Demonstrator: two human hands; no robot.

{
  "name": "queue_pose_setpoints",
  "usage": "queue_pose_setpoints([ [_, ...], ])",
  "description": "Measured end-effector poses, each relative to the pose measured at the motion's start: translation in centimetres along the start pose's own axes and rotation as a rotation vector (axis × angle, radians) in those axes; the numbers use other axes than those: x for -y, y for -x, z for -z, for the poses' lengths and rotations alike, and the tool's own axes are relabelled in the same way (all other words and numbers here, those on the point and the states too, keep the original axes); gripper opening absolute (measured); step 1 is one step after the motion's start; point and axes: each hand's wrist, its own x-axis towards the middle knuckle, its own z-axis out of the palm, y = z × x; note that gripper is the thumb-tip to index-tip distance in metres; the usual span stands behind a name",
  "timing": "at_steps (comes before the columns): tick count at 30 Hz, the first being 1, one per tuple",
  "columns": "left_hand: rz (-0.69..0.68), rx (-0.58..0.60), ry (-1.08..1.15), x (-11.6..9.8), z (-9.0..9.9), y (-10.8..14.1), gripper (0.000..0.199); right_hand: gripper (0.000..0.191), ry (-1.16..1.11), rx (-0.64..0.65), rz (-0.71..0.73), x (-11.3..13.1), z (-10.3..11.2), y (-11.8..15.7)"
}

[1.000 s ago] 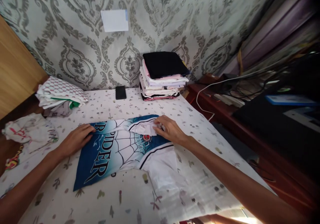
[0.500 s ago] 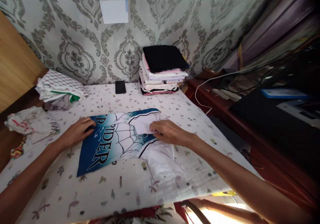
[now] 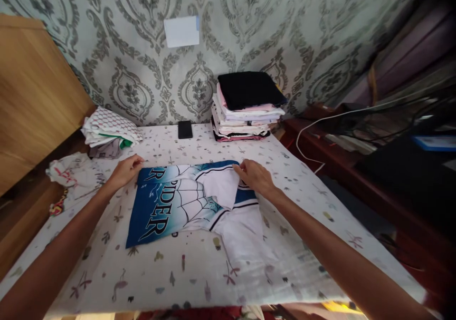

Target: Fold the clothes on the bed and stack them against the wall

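A blue and white T-shirt [image 3: 178,201] with "SPIDER" lettering and a web print lies partly folded on the patterned bedsheet [image 3: 171,286]. At its upper left corner, by the blue hem, the fingers of my left hand [image 3: 125,171] are closed in a pinch. My right hand [image 3: 255,175] pinches the far edge at the sleeve and shoulder end. Between the hands one white sleeve is folded inward over the print. The other white sleeve spreads toward me on the near right side.
A stack of folded clothes [image 3: 249,113] topped with black stands by the wall. Beside it lies a black phone [image 3: 185,130]. Crumpled clothes [image 3: 110,127] lie at the left near a wooden panel [image 3: 39,101]. A white cable [image 3: 302,132] hangs over the dark red furniture at right.
My right hand has moved from the folded sleeve to the shirt's far edge. My left hand has shifted to the far corner. The view has turned slightly left.
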Motion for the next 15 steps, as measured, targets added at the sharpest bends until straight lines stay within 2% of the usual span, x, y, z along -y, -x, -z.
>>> queue_pose_setpoints([
  [2,-0.02,0.052,-0.023,0.5,-0.8,-0.7,0.044,0.045,0.028,0.071,-0.041,0.0,-0.1,-0.6],
  [4,-0.075,0.071,-0.074,0.7,-1.5,-1.0,0.045,0.043,0.026,0.088,-0.044,0.1,-0.1,-1.0],
  [8,-0.158,0.053,-0.18,0.9,-2.4,-1.5,0.031,0.023,-0.039,0.017,-0.032,0.1,-0.3,-2.3],
  [12,-0.117,0.045,-0.177,1.0,-2.5,-2.1,0.022,0.022,-0.18,-0.099,-0.039,-0.3,-1.1,-4.0],
  [15,-0.122,0.023,-0.249,0.6,-2.7,-2.0,0.022,0.022,-0.201,-0.101,-0.048,-0.7,-2.2,-4.6],
])
